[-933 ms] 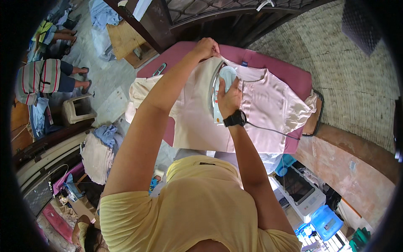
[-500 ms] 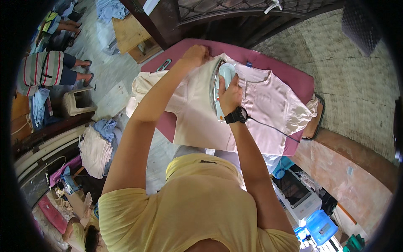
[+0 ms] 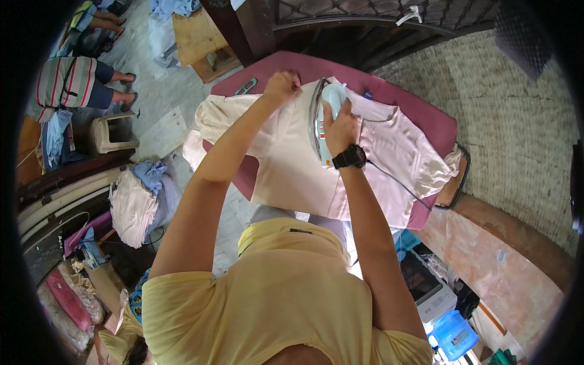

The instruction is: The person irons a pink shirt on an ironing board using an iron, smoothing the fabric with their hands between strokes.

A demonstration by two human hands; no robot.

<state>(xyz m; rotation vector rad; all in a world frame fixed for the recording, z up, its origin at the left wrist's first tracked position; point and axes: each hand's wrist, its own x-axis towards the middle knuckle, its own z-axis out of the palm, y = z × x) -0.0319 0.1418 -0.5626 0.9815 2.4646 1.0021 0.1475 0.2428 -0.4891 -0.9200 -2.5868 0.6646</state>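
A pale pink shirt (image 3: 298, 161) lies spread over a maroon ironing board (image 3: 426, 118). My right hand (image 3: 342, 132), with a black watch at its wrist, is wrapped round the handle of a pale blue-white iron (image 3: 333, 95). The iron rests on the shirt, its tip toward the board's far side, and a dark cord runs from its rear to the right. Left of the iron, my left hand (image 3: 283, 86) has its fingers curled in on the shirt's far edge, seemingly pinching the cloth; the fingertips are partly hidden.
A teal, cutter-like tool (image 3: 246, 86) lies at the board's far left. A dark metal grille (image 3: 365, 15) stands beyond the board. Piled garments (image 3: 134, 210) and a plastic stool (image 3: 114, 134) are at left. Other people (image 3: 79, 82) are at far left. A blue water jug (image 3: 453, 334) stands lower right.
My left hand has drawn slightly back toward me and left along the shirt. The iron stays at nearly the same spot on the cloth. The whole view has shifted a little.
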